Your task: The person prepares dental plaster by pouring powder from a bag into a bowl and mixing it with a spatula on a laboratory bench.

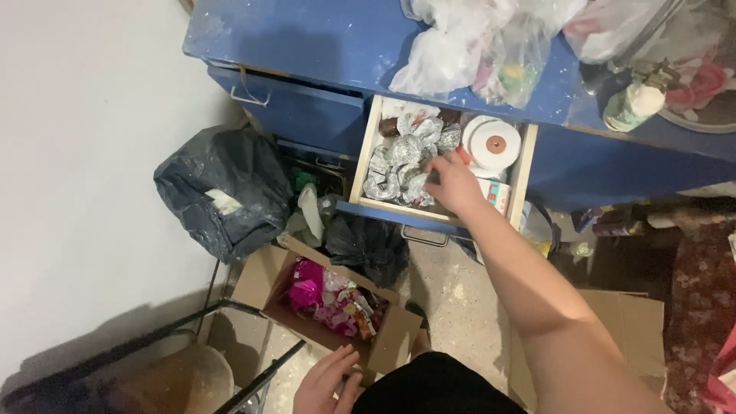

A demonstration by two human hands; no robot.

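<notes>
Blue desk (322,46) | one open drawer (368,142) | right hand (454,184) grip touching foil wraps (402,153) | left hand (326,381) open

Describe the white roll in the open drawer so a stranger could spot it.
Find the blue cabinet, then its open drawer. In its back right corner, beyond the right hand, lies a flat white tape roll; unlike the crinkled silver foil bundles beside it, it is a smooth disc with a brown core.
</notes>
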